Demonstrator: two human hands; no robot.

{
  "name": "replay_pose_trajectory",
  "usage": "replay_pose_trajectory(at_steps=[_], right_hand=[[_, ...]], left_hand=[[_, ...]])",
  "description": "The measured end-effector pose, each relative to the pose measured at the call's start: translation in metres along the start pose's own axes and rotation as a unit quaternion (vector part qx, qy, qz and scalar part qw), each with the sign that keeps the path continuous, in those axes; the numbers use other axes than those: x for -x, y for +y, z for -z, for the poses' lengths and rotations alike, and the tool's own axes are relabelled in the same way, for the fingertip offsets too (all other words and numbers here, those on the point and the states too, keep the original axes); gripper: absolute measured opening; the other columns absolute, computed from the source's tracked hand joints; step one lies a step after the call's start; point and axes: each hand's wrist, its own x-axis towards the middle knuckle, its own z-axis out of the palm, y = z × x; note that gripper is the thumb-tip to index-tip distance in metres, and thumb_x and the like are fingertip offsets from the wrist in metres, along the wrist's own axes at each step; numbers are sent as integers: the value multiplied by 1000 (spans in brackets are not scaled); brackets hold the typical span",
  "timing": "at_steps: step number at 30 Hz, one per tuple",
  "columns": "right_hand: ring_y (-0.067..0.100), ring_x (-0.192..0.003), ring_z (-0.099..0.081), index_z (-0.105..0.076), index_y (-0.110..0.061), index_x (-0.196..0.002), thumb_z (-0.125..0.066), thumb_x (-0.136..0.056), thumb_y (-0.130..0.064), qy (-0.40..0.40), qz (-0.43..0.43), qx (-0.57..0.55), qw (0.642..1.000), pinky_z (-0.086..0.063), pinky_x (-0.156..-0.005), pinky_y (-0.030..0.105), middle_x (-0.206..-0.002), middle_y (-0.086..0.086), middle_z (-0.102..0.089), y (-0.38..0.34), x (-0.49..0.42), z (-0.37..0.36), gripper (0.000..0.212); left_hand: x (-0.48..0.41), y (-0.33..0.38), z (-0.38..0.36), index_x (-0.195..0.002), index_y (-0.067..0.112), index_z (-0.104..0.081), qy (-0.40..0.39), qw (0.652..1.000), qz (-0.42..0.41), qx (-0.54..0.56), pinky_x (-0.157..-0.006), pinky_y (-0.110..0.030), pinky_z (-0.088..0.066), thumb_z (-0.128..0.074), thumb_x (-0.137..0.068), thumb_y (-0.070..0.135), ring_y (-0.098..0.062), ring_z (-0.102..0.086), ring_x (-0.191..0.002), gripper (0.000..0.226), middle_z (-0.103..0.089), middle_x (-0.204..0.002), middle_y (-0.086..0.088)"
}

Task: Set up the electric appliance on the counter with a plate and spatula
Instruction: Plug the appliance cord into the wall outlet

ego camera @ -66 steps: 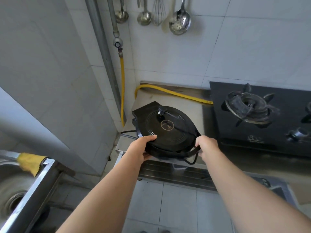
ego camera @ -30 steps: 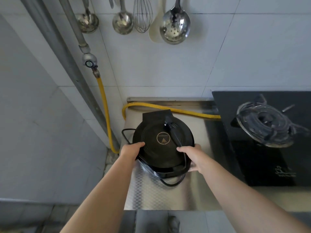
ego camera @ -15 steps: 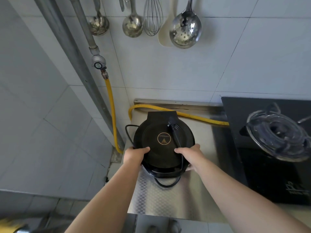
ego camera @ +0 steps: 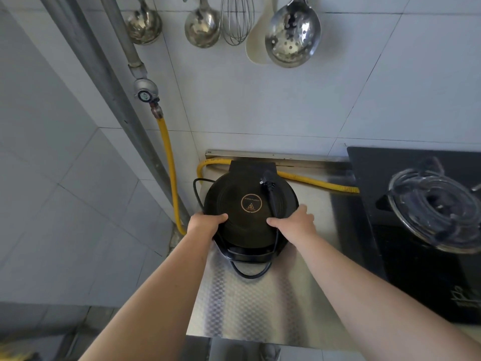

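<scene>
A round black electric appliance [ego camera: 242, 188] with a closed lid sits on the steel counter [ego camera: 250, 308], near its back left corner. Its black power cord [ego camera: 272, 194] lies across the lid, with the plug on top and a loop hanging off the front. My left hand [ego camera: 205, 224] grips the appliance's left front edge. My right hand [ego camera: 295, 221] holds the right front edge, thumb on the lid beside the cord. A cream spatula [ego camera: 256, 45] hangs on the wall above. No plate is in view.
A black gas stove [ego camera: 429, 230] with a burner fills the counter's right side. A yellow gas hose [ego camera: 312, 182] runs behind the appliance and up to a valve [ego camera: 144, 91]. Ladles [ego camera: 203, 24], a whisk [ego camera: 236, 19] and a slotted spoon [ego camera: 292, 35] hang on the tiled wall.
The appliance has been carried up from the counter's front edge and set further back toward the wall. Both hands have stayed on its front edges, and my view has moved closer.
</scene>
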Motion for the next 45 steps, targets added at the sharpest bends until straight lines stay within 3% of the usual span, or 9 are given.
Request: replay_pose_trajectory(at_steps=[4,6,8,14,20,26,32,36,45], right_hand=[[30,-117,-53,-49,-15,-130,-69,-80,-43,106,146,111,977,-50,-82,38,-126,9,-52,-16,3,2,61],[28,-96,-62,-66,-9,-103,-64,-86,-31,50,158,125,978,-49,-73,34,-106,9,-66,-26,1,3,28],[28,-80,-62,-66,-6,-81,-61,-88,-21,-6,147,119,982,-47,-67,33,-84,10,-65,-33,1,5,17],[29,-78,-62,-62,-11,-90,-54,-85,-11,6,188,30,982,-57,-76,45,-83,9,-61,-42,10,14,9],[13,-56,-54,-57,-21,-97,-53,-91,-29,17,247,-71,966,-40,-55,29,-71,0,-63,-62,34,59,11],[17,-58,-58,-62,-11,-86,-55,-86,-11,20,256,-191,947,-49,-62,30,-69,5,-68,-92,65,115,7],[18,-61,-62,-58,-11,-91,-52,-92,-7,34,285,-283,915,-53,-58,28,-77,8,-69,-109,83,164,7],[21,-61,-62,-56,-5,-96,-51,-91,-2,16,276,-378,884,-55,-59,28,-75,10,-65,-119,90,200,8],[25,-65,-63,-61,-11,-99,-42,-99,-39,34,309,-422,852,-54,-59,30,-71,9,-64,-142,101,253,34]], left_hand=[[7,-1,0,-133,7,-47,9,996,-30,-79,-89,-41,-56,-73,-80,36,-32,-62,-106,65,-62,-121,-13],[13,0,0,-141,6,-36,25,993,-33,-108,-91,-43,-55,-72,-81,36,-34,-59,-114,76,-54,-132,-16],[20,2,1,-145,9,-28,53,988,-46,-138,-95,-47,-53,-71,-82,35,-37,-54,-120,81,-44,-140,-18],[40,16,4,-145,14,-30,133,958,-170,-190,-101,-46,-48,-65,-86,25,-34,-43,-131,70,-40,-144,-13],[72,40,-5,-133,19,-51,-13,939,-271,-210,-79,-25,-45,-65,-88,27,-17,-59,-108,47,-60,-128,-2],[110,56,-21,-124,22,-62,-169,922,-280,-206,-105,-35,-43,-62,-89,28,-15,-58,-113,35,-64,-122,2],[138,70,-32,-105,18,-69,-332,876,-261,-232,-110,-38,-38,-48,-96,32,-15,-70,-94,27,-75,-100,0],[145,89,-26,-95,21,-74,-340,867,-289,-221,-91,-26,-50,-55,-91,34,-9,-71,-78,23,-76,-83,7],[154,149,-16,-81,21,-73,-245,872,-370,-208,-77,-19,-53,-65,-85,30,-6,-64,-61,13,-72,-69,8]])
